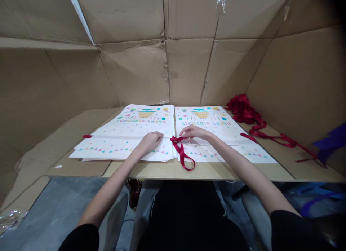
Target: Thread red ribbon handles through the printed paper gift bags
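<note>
Two stacks of white printed "Happy Birthday" sheets lie side by side, the left stack (129, 130) and the right stack (224, 130). Where they meet, a red ribbon (186, 160) hangs in a loop over the front edges. My right hand (195, 132) is over the right stack, its fingertips closed at the ribbon's upper end. On the left stack rests my left hand (150, 140), fingers curled together; whatever may be in them is hidden. A pale band crosses each stack, and short red ribbon ends show at the left side (87, 136) and right side (248, 137).
A heap of red ribbon (243, 108) sits at the back right, with a strand trailing forward. Purple-blue material (331, 142) is at the far right. Cardboard walls (189, 70) enclose the table (151, 170) at the back and sides.
</note>
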Action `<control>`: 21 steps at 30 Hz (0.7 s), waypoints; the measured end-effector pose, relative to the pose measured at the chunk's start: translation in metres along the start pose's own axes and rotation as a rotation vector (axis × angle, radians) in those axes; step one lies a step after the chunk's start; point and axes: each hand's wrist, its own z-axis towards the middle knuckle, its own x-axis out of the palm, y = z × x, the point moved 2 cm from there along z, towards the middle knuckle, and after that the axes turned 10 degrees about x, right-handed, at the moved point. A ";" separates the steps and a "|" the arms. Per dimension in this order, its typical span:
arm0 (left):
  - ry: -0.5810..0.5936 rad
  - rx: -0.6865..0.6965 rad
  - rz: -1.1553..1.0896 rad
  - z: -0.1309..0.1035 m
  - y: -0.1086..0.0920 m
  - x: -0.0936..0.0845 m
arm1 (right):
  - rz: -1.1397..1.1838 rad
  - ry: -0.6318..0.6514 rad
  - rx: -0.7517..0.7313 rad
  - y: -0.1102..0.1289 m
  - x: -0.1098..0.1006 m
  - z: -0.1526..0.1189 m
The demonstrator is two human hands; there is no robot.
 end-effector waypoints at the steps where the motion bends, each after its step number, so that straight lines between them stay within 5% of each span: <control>1: 0.042 0.028 -0.006 -0.005 0.002 0.001 | -0.011 0.005 -0.027 0.002 -0.001 0.000; 5: 0.201 0.110 0.012 -0.020 0.002 0.010 | 0.001 0.077 -0.045 0.015 -0.003 -0.001; 9: 0.241 0.111 0.019 -0.023 0.002 0.017 | 0.003 0.198 -0.048 0.028 -0.003 0.001; 16: 0.208 0.128 0.035 -0.026 0.002 0.020 | 0.014 -0.053 -0.202 0.032 0.005 0.026; 21: 0.172 0.146 0.061 -0.028 0.004 0.024 | 0.041 -0.106 -0.256 0.034 0.020 0.046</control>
